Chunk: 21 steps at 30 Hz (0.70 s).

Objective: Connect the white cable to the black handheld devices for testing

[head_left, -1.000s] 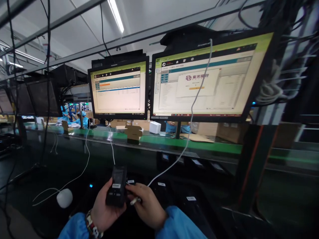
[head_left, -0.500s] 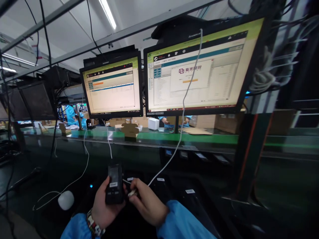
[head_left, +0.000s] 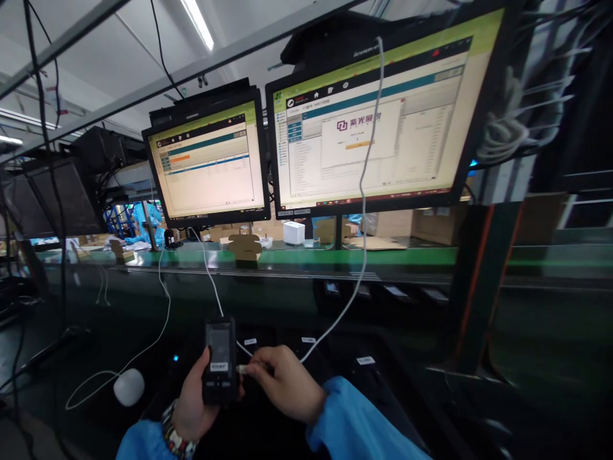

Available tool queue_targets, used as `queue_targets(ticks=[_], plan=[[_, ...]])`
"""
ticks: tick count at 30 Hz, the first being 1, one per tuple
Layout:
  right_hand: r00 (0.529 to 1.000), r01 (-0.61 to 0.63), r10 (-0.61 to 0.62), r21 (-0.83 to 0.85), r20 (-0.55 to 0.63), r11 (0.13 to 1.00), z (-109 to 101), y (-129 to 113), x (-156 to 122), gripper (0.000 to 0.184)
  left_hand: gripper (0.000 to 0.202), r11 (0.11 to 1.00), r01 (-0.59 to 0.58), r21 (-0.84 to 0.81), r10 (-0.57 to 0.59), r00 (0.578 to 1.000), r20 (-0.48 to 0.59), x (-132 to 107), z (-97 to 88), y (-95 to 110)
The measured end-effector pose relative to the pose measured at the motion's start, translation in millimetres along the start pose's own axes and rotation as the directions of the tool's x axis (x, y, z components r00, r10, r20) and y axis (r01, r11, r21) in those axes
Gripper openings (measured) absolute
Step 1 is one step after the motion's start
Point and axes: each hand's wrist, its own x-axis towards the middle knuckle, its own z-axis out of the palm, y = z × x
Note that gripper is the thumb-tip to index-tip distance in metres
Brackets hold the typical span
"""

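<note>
Two flat black-framed monitors overhead: the larger right-hand black-framed monitor point(head_left: 378, 121) showing a pale window with a centred dialog box, the smaller left-hand black-framed monitor point(head_left: 207, 165) just beside it showing a list with an orange bar. Behind and below both, a long green conveyor strip point(head_left: 335, 257) running across the view, carrying a small white cube-shaped box point(head_left: 294, 232) and a brown cardboard cut-out piece point(head_left: 244, 246). In front, a dark glossy tabletop point(head_left: 119, 319), dim, with small white labels near its middle. Draped down from the top of the larger monitor, a thin white cable point(head_left: 364, 211), ending at the right hand. Low on the left of the tabletop, a round white puck-shaped device point(head_left: 129, 387) with its own thin lead looping away.

Near the bottom centre, a small black handheld device with a dark screen and a white label point(head_left: 219, 361), upright and lifted just above the tabletop. Left hand point(head_left: 194, 402), blue sleeve and beaded wristband, wrapped around the lower body of the device, fingers closed on it, thumb on its left edge. Right hand point(head_left: 282, 383), also blue-sleeved, just beside it, fingers pinched narrowly on the white cable's small plug end point(head_left: 243, 368), the plug tip touching or nearly touching the device's right edge; whether seated, not discernible.
</note>
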Motion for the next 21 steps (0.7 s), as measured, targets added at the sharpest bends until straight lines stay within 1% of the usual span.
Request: queue_targets(ticks=[2, 4, 5, 7, 10, 12, 13, 15, 16, 17, 18, 19, 20, 21], plan=[[0.998, -0.045, 0.045, 0.003, 0.031, 0.999, -1, 0, 0, 0.015, 0.027, 0.991, -0.106, 0.086, 0.100, 0.993, 0.071, 2, -9.9, -2], [0.998, -0.045, 0.045, 0.000, 0.044, 0.999, 0, 2, -1, 0.013, 0.032, 0.964, -0.203, 0.172, 0.179, 0.973, 0.144, 2, -19.6, -4], [0.999, -0.025, 0.025, 0.001, 0.043, 1.000, 1, 3, -2, 0.013, 0.035, 0.952, -0.233, 0.199, 0.203, 0.966, 0.161, 2, -23.5, -4], [0.999, 0.041, -0.041, 0.009, 0.026, 0.999, 5, 7, -4, 0.013, 0.035, 0.943, -0.254, 0.215, 0.228, 0.964, 0.140, 0, -27.8, -6], [0.988, 0.149, -0.149, 0.002, -0.027, 0.989, 12, 11, -6, 0.014, 0.029, 0.946, -0.242, 0.217, 0.231, 0.970, 0.073, -3, -24.6, -8], [0.976, 0.213, -0.216, -0.068, -0.036, 0.975, 13, 9, -6, 0.015, 0.030, 0.945, -0.231, 0.233, 0.216, 0.973, 0.086, -5, -18.0, -8], [0.964, 0.255, -0.263, -0.148, -0.037, 0.956, 11, 7, -6, 0.017, 0.031, 0.946, -0.221, 0.238, 0.204, 0.974, 0.094, -6, -14.6, -5], [0.926, 0.314, -0.368, -0.379, -0.080, 0.871, -4, -1, -7, 0.023, 0.031, 0.956, -0.189, 0.223, 0.178, 0.982, 0.068, -5, -10.0, 4], [0.895, 0.306, -0.424, -0.500, -0.139, 0.810, -16, -5, -9, 0.028, 0.030, 0.962, -0.169, 0.214, 0.166, 0.986, 0.032, -3, -9.5, 12], [0.855, 0.268, -0.473, -0.599, -0.213, 0.755, -32, -9, -13, 0.032, 0.030, 0.966, -0.153, 0.208, 0.159, 0.987, -0.011, 1, -10.6, 21], [0.805, 0.202, -0.510, -0.670, -0.301, 0.714, -51, -12, -19, 0.035, 0.029, 0.968, -0.136, 0.209, 0.150, 0.987, -0.050, 6, -13.0, 31], [0.753, 0.126, -0.531, -0.707, -0.389, 0.696, -71, -13, -27, 0.037, 0.029, 0.968, -0.117, 0.222, 0.137, 0.988, -0.076, 13, -16.7, 42], [0.718, 0.051, -0.538, -0.737, -0.442, 0.674, -92, -12, -37, 0.037, 0.030, 0.962, -0.093, 0.257, 0.120, 0.988, -0.093, 22, -21.1, 52], [0.681, -0.052, -0.534, -0.760, -0.501, 0.648, -113, -7, -50, 0.036, 0.031, 0.948, -0.069, 0.310, 0.106, 0.989, -0.103, 31, -25.9, 62]])
